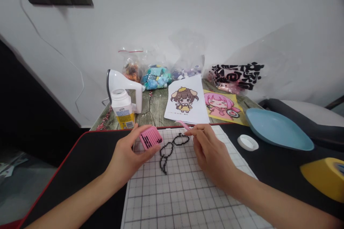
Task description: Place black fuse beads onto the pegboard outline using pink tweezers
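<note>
My left hand (127,152) is closed around a small pink bead tray (151,137), tilted above a white gridded pegboard (182,189). Short rows of black beads lie in the tray's grooves, with a few loose at one corner. Between the fingers of my right hand (209,150) is a pair of slim pink tweezers (183,125), its bent tip pointing up and left. Black beads form a curving outline (167,150) on the upper part of the pegboard, between both hands. Whether the tweezers' tips hold a bead is too small to tell.
Behind the board stand an open white bottle (123,109), a white handheld appliance (122,80), a printed character sheet (185,102) and a yellow-edged pink picture (223,105). Bags of beads (157,77) line the wall. At right are a white cap (247,142), blue tray (279,128) and yellow object (324,179).
</note>
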A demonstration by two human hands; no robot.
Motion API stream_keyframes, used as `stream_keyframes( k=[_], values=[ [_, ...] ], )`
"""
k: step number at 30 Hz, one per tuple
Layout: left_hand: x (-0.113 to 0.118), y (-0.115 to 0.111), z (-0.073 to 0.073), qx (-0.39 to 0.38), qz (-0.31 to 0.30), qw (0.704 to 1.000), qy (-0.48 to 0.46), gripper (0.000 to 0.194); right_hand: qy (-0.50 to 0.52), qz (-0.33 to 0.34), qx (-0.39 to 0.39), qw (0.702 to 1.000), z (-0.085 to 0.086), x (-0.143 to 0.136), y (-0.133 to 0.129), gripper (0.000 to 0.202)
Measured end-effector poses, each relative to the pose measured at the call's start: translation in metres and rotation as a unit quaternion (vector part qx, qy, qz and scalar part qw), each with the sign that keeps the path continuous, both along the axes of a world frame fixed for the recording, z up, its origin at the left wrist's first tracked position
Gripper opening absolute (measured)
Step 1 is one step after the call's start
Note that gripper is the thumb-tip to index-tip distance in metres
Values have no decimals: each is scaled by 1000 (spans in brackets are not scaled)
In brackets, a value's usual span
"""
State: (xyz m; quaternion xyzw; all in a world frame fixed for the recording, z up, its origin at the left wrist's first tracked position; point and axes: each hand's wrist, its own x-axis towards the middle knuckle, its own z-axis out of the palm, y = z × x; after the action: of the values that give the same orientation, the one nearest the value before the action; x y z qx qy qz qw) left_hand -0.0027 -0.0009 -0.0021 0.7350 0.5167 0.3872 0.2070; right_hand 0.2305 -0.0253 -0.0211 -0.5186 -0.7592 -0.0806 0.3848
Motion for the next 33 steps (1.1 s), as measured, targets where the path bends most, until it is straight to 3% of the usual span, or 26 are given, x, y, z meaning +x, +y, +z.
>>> stream_keyframes(
  k=[33],
  values=[
    [0, 1, 0, -12, 1, 1000, -6, 48, 11, -19, 7, 1000, -2, -1, 1, 25]
  ],
)
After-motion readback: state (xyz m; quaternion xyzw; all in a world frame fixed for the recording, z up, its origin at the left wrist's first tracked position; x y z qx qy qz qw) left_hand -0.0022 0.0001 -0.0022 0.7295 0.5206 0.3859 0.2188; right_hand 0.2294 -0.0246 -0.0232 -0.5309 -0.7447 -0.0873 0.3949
